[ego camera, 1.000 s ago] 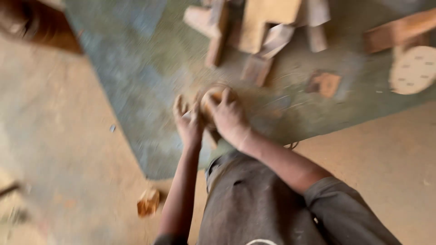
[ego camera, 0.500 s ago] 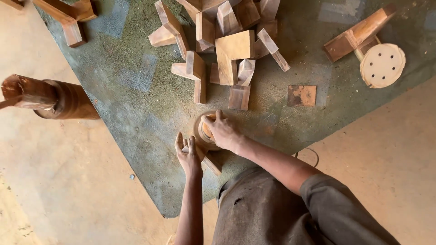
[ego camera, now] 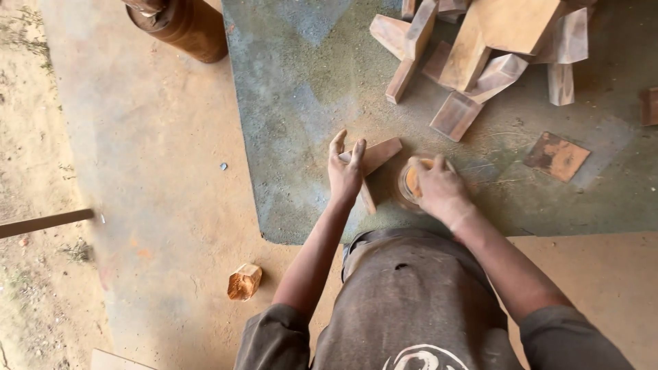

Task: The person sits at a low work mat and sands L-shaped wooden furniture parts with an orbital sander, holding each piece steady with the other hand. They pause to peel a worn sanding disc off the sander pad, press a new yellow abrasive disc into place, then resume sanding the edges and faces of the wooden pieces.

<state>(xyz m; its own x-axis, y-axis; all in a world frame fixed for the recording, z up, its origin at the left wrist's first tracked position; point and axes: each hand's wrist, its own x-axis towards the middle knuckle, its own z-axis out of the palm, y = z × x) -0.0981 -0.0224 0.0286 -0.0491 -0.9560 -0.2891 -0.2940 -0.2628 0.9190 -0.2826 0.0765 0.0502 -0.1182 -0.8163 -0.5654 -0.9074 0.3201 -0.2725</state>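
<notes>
My left hand [ego camera: 345, 171] presses down on a small angular wooden piece [ego camera: 381, 155] that lies on the dusty green table top [ego camera: 308, 89]. My right hand [ego camera: 439, 188] is closed over a round sanding disc [ego camera: 410, 181] with an orange face, just right of the wooden piece. The disc is mostly hidden under my fingers. Both hands are close to the table's near edge.
A pile of several cut wooden blocks [ego camera: 480, 48] lies at the back of the table. A flat square scrap [ego camera: 556, 155] sits to the right. A brown cylinder [ego camera: 179, 24] stands on the sandy floor at left, and a small wood offcut [ego camera: 244, 281] lies below the table edge.
The view has shifted so the hands sit higher and more central. My two hands have moved apart; the right hand with the disc is now beside the wooden piece rather than on it.
</notes>
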